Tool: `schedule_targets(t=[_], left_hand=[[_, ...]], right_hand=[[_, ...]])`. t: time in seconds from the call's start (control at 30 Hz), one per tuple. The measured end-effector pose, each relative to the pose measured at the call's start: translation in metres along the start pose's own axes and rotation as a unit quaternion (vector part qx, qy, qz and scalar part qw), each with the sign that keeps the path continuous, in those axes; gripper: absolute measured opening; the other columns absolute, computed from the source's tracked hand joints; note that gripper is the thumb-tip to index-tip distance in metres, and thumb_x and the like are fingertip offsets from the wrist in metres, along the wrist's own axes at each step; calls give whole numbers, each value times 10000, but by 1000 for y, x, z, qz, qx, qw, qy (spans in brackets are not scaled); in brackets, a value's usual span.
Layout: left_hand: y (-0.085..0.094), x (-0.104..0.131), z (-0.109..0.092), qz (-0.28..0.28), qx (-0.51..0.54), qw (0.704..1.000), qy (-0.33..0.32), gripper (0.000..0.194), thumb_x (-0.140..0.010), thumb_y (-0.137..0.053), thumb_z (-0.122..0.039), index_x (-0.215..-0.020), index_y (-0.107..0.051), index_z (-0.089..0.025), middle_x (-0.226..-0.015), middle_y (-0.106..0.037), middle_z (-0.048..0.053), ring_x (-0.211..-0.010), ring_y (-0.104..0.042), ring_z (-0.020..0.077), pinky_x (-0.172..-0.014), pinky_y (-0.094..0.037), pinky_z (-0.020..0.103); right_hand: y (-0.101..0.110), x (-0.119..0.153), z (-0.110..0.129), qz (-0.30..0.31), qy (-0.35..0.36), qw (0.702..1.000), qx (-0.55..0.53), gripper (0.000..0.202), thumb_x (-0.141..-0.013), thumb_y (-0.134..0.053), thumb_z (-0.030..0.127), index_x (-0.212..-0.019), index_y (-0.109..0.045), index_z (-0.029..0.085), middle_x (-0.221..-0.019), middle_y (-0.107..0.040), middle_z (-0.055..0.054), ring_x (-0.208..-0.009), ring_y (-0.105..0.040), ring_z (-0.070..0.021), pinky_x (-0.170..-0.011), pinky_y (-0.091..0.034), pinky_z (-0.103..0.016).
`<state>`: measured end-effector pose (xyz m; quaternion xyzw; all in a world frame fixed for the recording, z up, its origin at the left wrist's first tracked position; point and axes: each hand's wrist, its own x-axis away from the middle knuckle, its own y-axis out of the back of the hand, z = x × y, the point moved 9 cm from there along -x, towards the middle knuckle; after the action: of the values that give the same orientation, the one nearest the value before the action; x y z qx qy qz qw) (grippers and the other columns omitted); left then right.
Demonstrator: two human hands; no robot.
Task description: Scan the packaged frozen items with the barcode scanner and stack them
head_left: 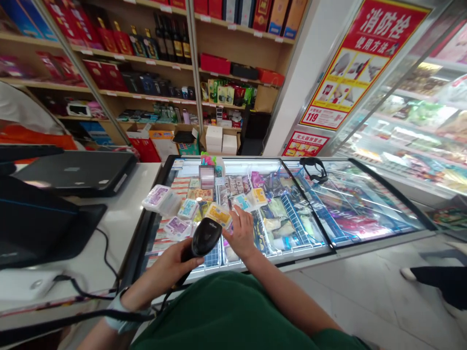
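Observation:
My left hand (178,260) is wrapped around the handle of a black barcode scanner (206,236), its head tilted over the packs. Just right of it, my right hand (241,233) grips the right end of a yellow-labelled plastic pack (218,214) between thumb and fingers. The scanner's head covers the near edge of that pack. Around them on the glass lie a blue-labelled pack (188,208), a purple-labelled pack (177,227), and a larger clear-wrapped purple-and-white bundle (160,199). Beyond my right hand are another yellow pack (258,197) and a second blue pack (241,202).
A glass-topped freezer (310,238) full of bagged food carries the packs and a black strap-like object (314,169). To the left, a white counter (140,182) holds a black device (76,172) and cables. A person's leg (434,279) shows at right.

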<state>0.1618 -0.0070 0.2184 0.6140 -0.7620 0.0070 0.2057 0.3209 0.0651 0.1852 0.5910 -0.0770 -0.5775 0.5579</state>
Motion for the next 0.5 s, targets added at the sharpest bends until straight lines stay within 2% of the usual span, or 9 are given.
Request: schedule_targets(t=[0.17,0.37,0.5], left_hand=[[-6,-6,1,12,-19,1000,10,362,-692,-722,-386,-963,-655,-156,-901,-745,64,-885,-662,269,-813,-526,338],[-8,-7,6,15,-9,1000,16,361,-709,-726,-418,-961,-635,-176,-899,-728,61,-980,-654,291,-879,-511,364],[-8,-6,5,14,-8,1000,13,373,-715,-729,-427,-974,-641,-174,-911,-733,62,-976,-659,292,-882,-512,368]], right_hand=[[11,6,-1,-48,19,999,2,525,-969,-501,520,-1295,-534,109,-1358,-553,-230,-1250,-512,-327,-1059,-382,-515],[13,10,-4,-51,17,999,7,536,-974,-498,534,-1296,-532,107,-1367,-554,-225,-1251,-516,-320,-1067,-371,-508],[13,10,-4,-45,14,999,8,531,-970,-514,522,-1297,-537,104,-1363,-559,-224,-1253,-517,-318,-1068,-373,-504]])
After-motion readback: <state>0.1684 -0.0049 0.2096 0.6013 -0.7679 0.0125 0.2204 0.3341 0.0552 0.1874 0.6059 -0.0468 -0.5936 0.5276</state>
